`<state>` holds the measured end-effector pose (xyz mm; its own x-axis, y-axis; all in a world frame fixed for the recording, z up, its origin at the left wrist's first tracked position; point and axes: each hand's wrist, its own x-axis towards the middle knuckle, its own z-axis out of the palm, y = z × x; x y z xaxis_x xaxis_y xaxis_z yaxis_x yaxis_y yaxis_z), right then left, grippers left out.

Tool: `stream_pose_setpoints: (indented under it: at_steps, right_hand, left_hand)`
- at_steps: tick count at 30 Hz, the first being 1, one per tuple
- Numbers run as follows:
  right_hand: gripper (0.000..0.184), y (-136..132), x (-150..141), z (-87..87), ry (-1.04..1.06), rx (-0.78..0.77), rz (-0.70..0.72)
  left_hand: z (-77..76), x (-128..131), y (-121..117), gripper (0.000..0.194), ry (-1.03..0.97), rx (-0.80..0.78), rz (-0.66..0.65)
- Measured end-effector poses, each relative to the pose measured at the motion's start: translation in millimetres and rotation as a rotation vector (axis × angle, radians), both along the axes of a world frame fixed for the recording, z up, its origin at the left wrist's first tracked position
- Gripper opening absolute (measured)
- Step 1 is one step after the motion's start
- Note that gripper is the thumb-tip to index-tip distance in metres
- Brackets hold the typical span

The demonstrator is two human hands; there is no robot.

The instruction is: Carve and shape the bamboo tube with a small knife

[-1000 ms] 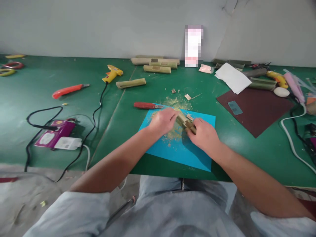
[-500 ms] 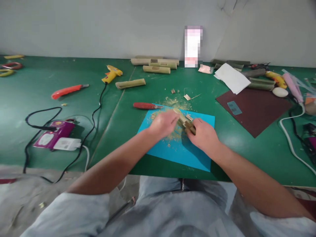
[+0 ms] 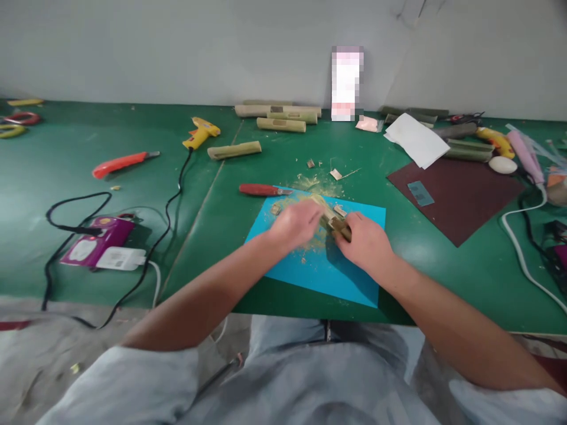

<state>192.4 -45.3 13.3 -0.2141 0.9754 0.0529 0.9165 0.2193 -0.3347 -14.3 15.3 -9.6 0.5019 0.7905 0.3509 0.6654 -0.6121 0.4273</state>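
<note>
Green tabletop (image 3: 199, 277) beneath, our right hand (image 3: 368, 239) grips a bamboo tube (image 3: 328, 213) above a blue sheet (image 3: 328, 283); our left hand (image 3: 296, 222) is alongside, its hold hidden. One opening (image 3: 332, 222) seems cut, shavings (image 3: 319, 186) lying around; what remains, we can't tell. Notched tubes (image 3: 290, 126) sit beyond our hands.

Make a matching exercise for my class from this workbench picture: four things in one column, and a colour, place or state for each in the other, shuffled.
Things
1. nearest bamboo tube
2. glue gun at the left
3. power strip at the left
4. white paper

Descriptions
A. purple, with a white adapter against it
B. partly over a dark brown sheet
C. in the grip of the right hand
D. yellow, with a black cord

Pairs: 1-C, 2-D, 3-A, 4-B
</note>
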Motion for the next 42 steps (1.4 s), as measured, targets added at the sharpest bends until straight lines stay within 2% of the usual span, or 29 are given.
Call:
stream_pose_setpoints:
  at_steps: [2,6,9,10,13,17,21,24,26,29,32,38,40,42]
  right_hand:
    - [0.016,0.1,-0.1,0.9,-0.001,-0.006,0.010]
    - [0.016,0.2,0.8,-0.2,0.006,-0.012,-0.014]
    - [0.016,0.3,1.2,-1.5,-0.003,-0.010,0.010]
    - [0.016,0.3,1.0,-1.4,-0.005,-0.011,0.012]
    - [0.018,0.5,0.4,-0.2,-0.007,-0.013,-0.004]
    - [0.017,0.4,0.9,-0.2,-0.013,-0.005,0.012]
    - [0.017,0.1,2.0,-2.3,0.012,0.006,-0.001]
    - [0.016,1.3,1.8,-3.8,0.012,0.021,0.015]
    - [0.016,2.8,1.5,-4.5,0.015,0.029,0.002]
    - [0.016,4.5,1.6,-4.6,0.014,0.018,-0.015]
    - [0.018,4.4,2.4,-3.4,0.016,0.005,-0.018]
    - [0.018,2.8,2.8,-0.2,0.032,-0.010,-0.026]
    - [0.018,2.5,3.0,-0.3,0.030,-0.006,-0.023]
    - [0.018,2.4,3.2,-0.9,0.026,-0.004,-0.015]
  left_hand:
    - [0.5,-0.8,1.8,0.025,-0.001,-0.013,-0.029]
    - [0.4,-0.9,1.6,0.027,0.005,0.026,0.102]
    - [0.4,1.2,-4.0,0.029,0.019,-0.016,-0.033]
    - [0.7,1.6,-5.1,0.029,0.017,-0.012,-0.035]
    - [1.9,1.0,-4.0,0.031,0.030,0.040,0.081]
    - [2.0,-0.6,1.4,0.031,0.085,0.046,-0.023]
    - [1.7,3.6,-2.3,0.030,0.080,0.093,0.052]
    - [2.4,11.4,-14.3,0.028,0.019,0.058,-0.106]
    - [4.3,14.0,-20.4,0.026,-0.040,0.051,-0.161]
    - [8.2,9.6,-19.6,0.025,-0.128,0.083,-0.130]
    - [8.9,0.4,-7.8,0.025,-0.185,0.139,-0.036]
    - [0.2,-3.5,10.3,0.023,-0.112,0.075,0.126]
    - [-1.0,-0.6,7.1,0.023,-0.087,0.048,0.109]
    - [-1.0,1.5,2.6,0.024,-0.059,0.015,0.030]
